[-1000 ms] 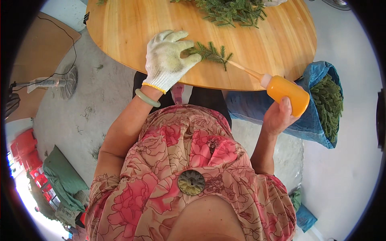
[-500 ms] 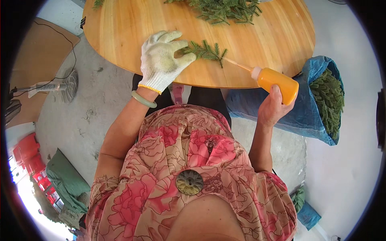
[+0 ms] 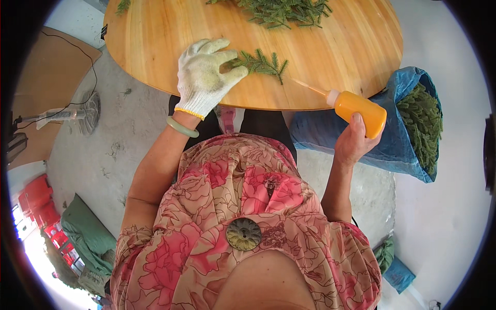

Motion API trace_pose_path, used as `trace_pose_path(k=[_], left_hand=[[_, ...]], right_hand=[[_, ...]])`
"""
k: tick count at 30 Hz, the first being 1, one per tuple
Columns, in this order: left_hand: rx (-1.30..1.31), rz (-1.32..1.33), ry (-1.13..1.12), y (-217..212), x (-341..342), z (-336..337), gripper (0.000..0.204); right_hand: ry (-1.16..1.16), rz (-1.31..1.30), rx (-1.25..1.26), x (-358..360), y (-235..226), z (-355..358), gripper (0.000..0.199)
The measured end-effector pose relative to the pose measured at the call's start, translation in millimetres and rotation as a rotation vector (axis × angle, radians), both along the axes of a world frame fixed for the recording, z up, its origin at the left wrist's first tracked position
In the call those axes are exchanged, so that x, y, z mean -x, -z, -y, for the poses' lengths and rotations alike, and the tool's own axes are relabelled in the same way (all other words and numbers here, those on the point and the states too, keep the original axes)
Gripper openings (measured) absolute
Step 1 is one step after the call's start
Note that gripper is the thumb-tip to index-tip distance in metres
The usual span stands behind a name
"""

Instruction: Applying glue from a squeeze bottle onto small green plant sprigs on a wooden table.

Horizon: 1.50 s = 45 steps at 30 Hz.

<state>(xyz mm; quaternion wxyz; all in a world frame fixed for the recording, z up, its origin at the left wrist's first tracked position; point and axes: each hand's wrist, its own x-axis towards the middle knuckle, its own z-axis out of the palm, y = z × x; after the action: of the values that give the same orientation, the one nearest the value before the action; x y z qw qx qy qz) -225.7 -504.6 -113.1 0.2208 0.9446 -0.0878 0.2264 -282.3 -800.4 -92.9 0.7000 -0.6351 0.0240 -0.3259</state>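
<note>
My left hand, in a white knit glove with a yellow cuff edge, holds a small green fir sprig by its left end just above the table. The gripped end is hidden by the gloved fingers. My bare right hand is closed round a squeeze bottle of orange-yellow colour, with a pale collar and a long thin nozzle. Its nozzle points left toward the stem end of the sprig, and a small gap lies between the tip and the stem.
A pile of green sprigs lies at the table's far side, with a small piece at the far left. The round wooden table curves in front of me. At its right stands a blue sack full of greenery.
The bottle has drawn back to the right, so its nozzle tip has come away from the sprig's stem end. My left hand keeps its hold on the sprig.
</note>
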Motion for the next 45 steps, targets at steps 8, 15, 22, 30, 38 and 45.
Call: trace_pose_path(k=[8,15,22,30,38,45], left_hand=[[-0.020,-0.065,0.009,-4.0,-0.3,-2.1,0.044],[0.000,0.005,0.011,-0.3,-0.4,-0.7,0.036],[-0.027,-0.076,0.005,-4.8,1.0,-0.6,0.045],[-0.002,-0.007,0.003,-0.5,0.2,-0.5,0.037],[0.001,-0.007,0.011,1.3,0.7,0.3,0.037],[-0.005,-0.014,0.022,-1.5,-3.8,-5.1,0.036]], right_hand=[[0.012,-0.008,0.011,3.1,-1.0,3.5,0.046],[-0.013,0.045,-0.003,-4.6,0.7,-0.2,0.044],[-0.054,0.042,0.062,-6.7,1.7,-5.6,0.036],[-0.025,-0.002,0.130,2.4,-2.3,3.3,0.041],[0.032,-0.018,0.037,6.6,-4.5,4.6,0.042],[0.034,-0.028,0.059,4.3,-5.7,5.3,0.042]])
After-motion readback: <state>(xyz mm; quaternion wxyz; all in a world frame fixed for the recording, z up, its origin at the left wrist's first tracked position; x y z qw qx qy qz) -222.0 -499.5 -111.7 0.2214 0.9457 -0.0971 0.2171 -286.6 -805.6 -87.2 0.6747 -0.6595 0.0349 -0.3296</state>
